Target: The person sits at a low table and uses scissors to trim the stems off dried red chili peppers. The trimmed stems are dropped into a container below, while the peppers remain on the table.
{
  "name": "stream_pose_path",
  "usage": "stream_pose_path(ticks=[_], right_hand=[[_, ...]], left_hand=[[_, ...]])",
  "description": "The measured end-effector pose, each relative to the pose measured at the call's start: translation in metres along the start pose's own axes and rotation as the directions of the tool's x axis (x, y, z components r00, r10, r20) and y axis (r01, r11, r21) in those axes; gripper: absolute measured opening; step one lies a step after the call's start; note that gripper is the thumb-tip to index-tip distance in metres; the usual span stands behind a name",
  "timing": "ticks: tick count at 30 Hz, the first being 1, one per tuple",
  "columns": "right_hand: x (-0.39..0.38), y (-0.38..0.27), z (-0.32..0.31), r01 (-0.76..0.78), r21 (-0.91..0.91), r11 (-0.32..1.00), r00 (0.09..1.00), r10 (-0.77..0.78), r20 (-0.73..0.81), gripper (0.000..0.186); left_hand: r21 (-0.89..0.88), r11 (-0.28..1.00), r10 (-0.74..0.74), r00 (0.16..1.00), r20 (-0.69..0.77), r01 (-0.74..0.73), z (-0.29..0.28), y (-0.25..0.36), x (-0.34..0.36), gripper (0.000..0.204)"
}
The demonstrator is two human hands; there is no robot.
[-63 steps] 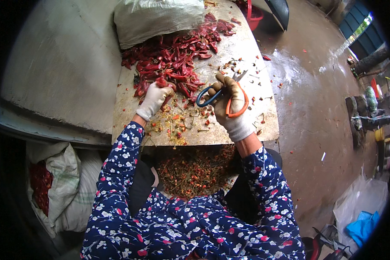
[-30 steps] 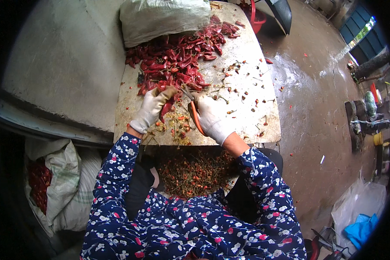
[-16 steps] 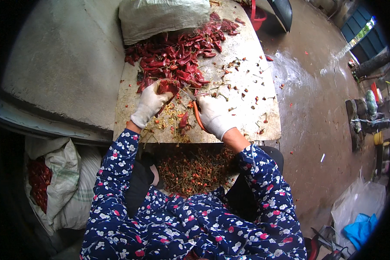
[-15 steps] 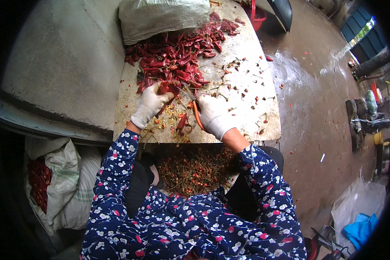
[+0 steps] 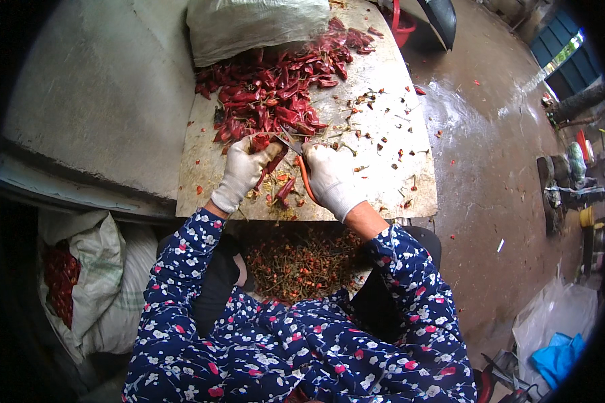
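Chillies [image 5: 275,94] lie heaped on the far half of your board [image 5: 396,168], spilling from a sack [image 5: 255,23] at its far edge. Cut pieces [image 5: 302,262] fill the gap below the near edge. Your gloved left hand [image 5: 243,168] pinches one chilli [image 5: 270,161] at the heap's near side. Your gloved right hand [image 5: 329,176] grips orange-handled scissors [image 5: 297,156], blades at that chilli.

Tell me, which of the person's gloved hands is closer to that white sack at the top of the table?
Left. The left hand rests at the near edge of the chilli pile, more directly below the white sack. The right hand, gripping orange-handled scissors, sits slightly lower and further right.
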State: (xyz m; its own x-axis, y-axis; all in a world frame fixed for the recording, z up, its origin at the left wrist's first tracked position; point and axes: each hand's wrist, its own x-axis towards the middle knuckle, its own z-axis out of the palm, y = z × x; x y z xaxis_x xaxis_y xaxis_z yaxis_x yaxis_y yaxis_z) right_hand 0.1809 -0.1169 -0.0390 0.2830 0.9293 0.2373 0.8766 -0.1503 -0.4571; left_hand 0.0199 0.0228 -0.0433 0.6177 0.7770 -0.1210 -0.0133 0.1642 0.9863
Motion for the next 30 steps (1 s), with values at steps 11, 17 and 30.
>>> stream_pose_path(ticks=[11,17,30], right_hand=[[-0.003,-0.004,-0.009,0.044,-0.095,0.994,0.993,-0.054,-0.109,0.022],[-0.003,-0.001,-0.005,0.064,-0.042,0.997,0.992,-0.068,-0.104,0.023],[-0.006,-0.002,-0.007,0.183,-0.018,0.983,0.950,-0.181,-0.255,0.025]], left_hand=[[0.285,0.958,-0.004,0.998,-0.069,0.024,0.011,0.015,-0.008,0.018],[0.193,0.981,0.032,0.999,0.004,-0.032,0.013,0.016,-0.013,0.021],[-0.637,0.728,-0.147,0.965,0.215,0.253,-0.011,-0.010,0.005,0.027]])
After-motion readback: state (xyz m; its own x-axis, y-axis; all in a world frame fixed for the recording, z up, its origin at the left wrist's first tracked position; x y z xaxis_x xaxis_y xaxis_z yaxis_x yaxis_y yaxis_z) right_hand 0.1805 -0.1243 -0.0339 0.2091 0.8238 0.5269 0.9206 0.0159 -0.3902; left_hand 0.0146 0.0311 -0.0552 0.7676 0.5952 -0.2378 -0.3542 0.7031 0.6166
